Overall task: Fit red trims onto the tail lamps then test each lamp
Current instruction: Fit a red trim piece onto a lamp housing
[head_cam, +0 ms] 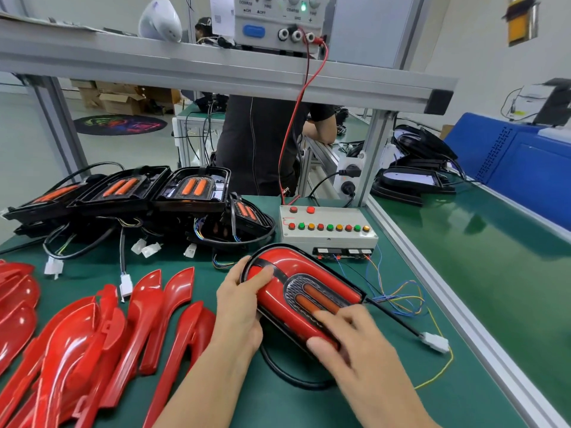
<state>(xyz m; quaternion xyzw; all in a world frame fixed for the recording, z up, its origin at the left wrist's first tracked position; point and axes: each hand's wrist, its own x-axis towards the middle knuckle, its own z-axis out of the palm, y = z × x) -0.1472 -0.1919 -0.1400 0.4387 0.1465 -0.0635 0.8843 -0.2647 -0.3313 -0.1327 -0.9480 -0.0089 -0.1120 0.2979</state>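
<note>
The black-bodied oval tail lamp with two orange light bars (304, 299) lies on the green bench mat (262, 396) just in front of the grey test box with its row of red, green and amber buttons (327, 230). A glossy red plastic trim (278, 288) already covers most of the lamp's face. The left hand (239, 307) grips the lamp's far-left end, thumb on the red surface and fingers curled round the edge. The right hand (355, 341) presses down on the near end, fingers laid flat across the trim and the lower light bar; it is motion-blurred, so whether the thumb hooks under the edge I cannot tell.

This looks like the seating step. To do it well, I would keep the left hand steadying the housing and work the pressure round the rim, checking that the red edge sits flush with the black body all the way round with no lifted corner. Only then should the lamp's white connector on its black cable (435, 341), lying to the right of the lamp, go to the sockets on the test box's front.

Loose red trims (148, 319) lie in a heap left of the lamp; untrimmed lamps (191, 189) are stacked behind it. On the power supply (278, 20) above the test box, "ON", "OFF", "FINE", "COARSE" and "GND" can be partly read; other lettering is too blurred.
</note>
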